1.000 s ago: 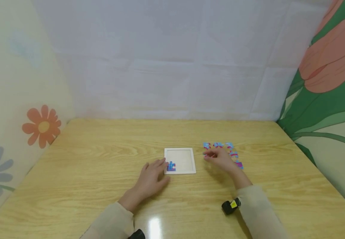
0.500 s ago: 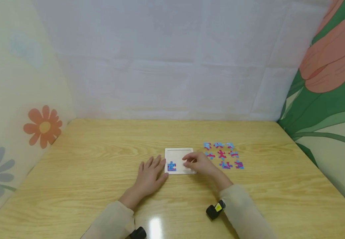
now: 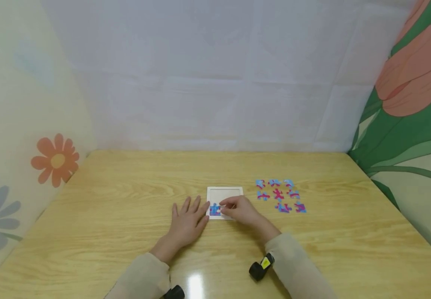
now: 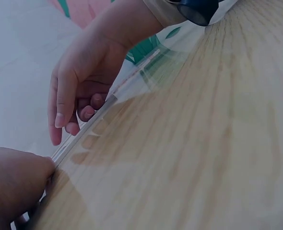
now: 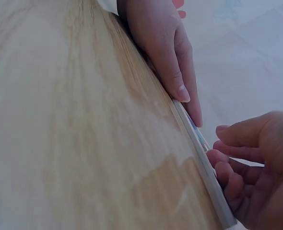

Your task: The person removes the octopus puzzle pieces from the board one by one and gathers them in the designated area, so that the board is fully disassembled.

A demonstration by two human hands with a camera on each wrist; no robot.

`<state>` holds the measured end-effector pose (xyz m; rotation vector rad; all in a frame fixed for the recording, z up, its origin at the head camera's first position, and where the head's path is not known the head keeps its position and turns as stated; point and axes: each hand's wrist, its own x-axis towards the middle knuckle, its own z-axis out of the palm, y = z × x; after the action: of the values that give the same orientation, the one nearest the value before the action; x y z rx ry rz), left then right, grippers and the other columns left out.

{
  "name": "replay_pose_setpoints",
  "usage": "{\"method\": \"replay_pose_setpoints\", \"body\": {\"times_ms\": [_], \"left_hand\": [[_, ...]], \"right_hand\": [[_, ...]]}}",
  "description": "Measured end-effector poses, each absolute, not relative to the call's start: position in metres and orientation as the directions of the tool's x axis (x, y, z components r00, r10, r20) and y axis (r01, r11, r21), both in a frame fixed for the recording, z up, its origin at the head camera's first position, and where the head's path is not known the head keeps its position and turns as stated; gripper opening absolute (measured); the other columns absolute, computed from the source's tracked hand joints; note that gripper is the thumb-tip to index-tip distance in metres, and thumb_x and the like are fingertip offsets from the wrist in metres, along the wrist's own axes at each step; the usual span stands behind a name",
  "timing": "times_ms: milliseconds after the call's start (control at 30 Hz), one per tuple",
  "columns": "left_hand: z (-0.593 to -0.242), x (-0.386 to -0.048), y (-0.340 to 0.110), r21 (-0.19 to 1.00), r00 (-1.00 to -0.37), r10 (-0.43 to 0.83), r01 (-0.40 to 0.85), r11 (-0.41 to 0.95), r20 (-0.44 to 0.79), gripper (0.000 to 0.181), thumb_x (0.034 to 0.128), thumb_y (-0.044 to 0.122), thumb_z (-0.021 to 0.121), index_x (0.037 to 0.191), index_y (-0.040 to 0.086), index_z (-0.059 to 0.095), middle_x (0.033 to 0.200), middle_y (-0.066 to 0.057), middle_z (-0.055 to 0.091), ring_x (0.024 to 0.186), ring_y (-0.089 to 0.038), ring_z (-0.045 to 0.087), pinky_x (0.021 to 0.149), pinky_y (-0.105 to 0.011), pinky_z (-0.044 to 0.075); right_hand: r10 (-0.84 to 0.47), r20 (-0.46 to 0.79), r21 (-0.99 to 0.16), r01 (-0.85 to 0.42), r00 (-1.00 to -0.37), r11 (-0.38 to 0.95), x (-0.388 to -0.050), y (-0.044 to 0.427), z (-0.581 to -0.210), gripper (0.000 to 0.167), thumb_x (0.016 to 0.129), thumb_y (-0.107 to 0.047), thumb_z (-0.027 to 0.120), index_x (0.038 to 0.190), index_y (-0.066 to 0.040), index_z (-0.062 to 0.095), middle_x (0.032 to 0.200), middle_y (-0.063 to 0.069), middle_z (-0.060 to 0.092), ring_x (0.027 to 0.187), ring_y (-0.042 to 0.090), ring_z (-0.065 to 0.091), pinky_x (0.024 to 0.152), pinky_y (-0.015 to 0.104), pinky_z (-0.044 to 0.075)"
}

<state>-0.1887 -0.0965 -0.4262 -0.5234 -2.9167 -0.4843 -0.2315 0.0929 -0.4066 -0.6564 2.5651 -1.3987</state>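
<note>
A shallow white square puzzle tray (image 3: 225, 188) lies on the wooden table. One blue-and-purple jigsaw piece (image 3: 214, 209) sits in its near left corner. My left hand (image 3: 186, 222) lies palm down with spread fingers, its fingertips at the tray's left edge. Over the tray's near right part is my right hand (image 3: 246, 212), thumb and forefinger beside the piece's right side. In the right wrist view the right hand (image 5: 261, 167) shows thumb and forefinger apart, with no piece visible between them; the other fingers curl loosely near the tray's edge. Whether a fingertip touches the piece is unclear.
Several loose jigsaw pieces (image 3: 278, 194) in blue, pink and purple lie in rows right of the tray. A white cloth (image 3: 215, 83) hangs behind the table (image 3: 125, 178). Flower-patterned panels stand at both sides.
My right hand has moved left from the loose pieces to over the tray, beside the placed piece. My left hand stays at the tray's left edge, its fingers drawn slightly back from the piece.
</note>
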Motion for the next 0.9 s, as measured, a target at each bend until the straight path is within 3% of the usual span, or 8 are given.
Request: {"method": "replay_pose_setpoints", "body": {"times_ms": [900], "left_hand": [[-0.4261, -0.1883, -0.0979, 0.355, -0.927, 0.303, 0.365, 0.861, 0.22, 0.043, 0.0863, 0.034, 0.049, 0.124, 0.013, 0.049, 0.132, -0.015, 0.034, 0.123, -0.038, 0.02, 0.09, -0.062, 0.004]], "right_hand": [[-0.469, 0.065, -0.735, -0.36, -0.881, 0.575, -0.2347, 0.0895, -0.4051, 0.021, 0.077, -0.012, 0.063, 0.096, -0.003, 0.065, 0.072, -0.003, 0.056, 0.065, 0.009, 0.048, 0.061, 0.022, 0.04]]}}
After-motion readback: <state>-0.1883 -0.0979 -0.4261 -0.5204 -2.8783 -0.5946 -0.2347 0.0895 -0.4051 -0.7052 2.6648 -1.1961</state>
